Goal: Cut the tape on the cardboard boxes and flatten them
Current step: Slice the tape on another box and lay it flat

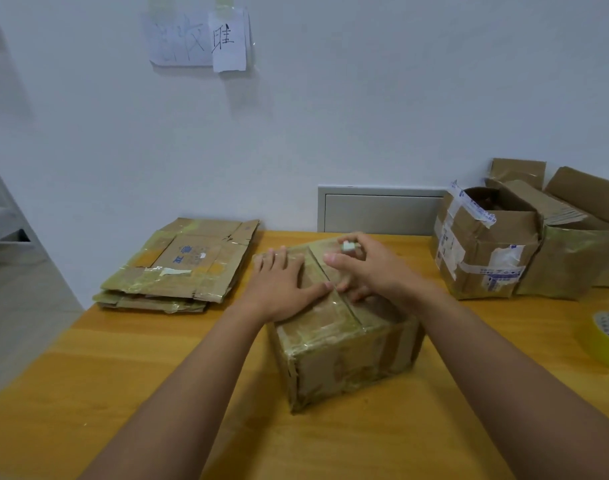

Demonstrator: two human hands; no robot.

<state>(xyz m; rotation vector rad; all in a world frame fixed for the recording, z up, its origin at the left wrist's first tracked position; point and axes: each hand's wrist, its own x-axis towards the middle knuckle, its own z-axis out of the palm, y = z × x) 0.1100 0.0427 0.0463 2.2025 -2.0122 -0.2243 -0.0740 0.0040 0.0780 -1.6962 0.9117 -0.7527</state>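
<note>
Cardboard box (344, 344) mid-table, left hand (282, 285) flat on top.

Setting: a plain indoor packing or sorting room, office-like. Evidence comprised a yellow wooden table (88, 393) against a bare white wall (365, 98), handwritten paper notes (199, 39) taped to it, and a grey wall panel (379, 211). Also present were flattened cardboard (178, 268), opened boxes (486, 244) and a roll of yellow tape (604, 341).

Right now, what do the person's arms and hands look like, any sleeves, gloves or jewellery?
Both forearms are bare with no sleeves in view. The left hand and right hand wear no gloves, and no rings, watch or wristband show on either.
</note>
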